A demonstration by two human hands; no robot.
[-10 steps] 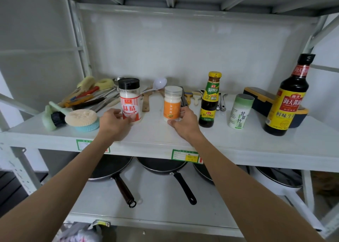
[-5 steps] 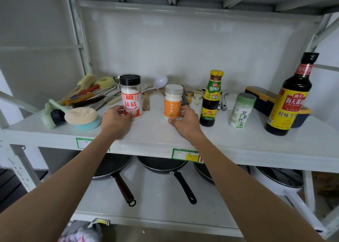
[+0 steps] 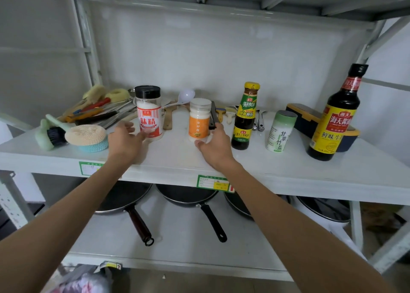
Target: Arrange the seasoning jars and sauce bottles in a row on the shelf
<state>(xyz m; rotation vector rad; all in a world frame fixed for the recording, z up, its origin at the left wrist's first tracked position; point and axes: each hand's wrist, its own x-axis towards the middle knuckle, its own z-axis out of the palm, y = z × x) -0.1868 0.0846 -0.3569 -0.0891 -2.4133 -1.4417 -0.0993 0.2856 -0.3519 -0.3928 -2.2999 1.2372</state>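
On the white shelf (image 3: pixel 255 166), five containers are stood upright in a loose row. The black-capped jar (image 3: pixel 149 112) is flanked at its base by the left hand (image 3: pixel 125 140), fingers spread open around it. The orange-labelled jar (image 3: pixel 199 120) is touched low down by the right hand (image 3: pixel 214 145), its fingers loosely curled, not clasped. To the right are seen the small sauce bottle (image 3: pixel 245 117), green-capped jar (image 3: pixel 280 131) and large soy bottle (image 3: pixel 335 115).

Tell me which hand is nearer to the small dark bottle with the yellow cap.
Right. The right hand is just left of the dark bottle; the left hand is farther left, by the red-labelled jar.
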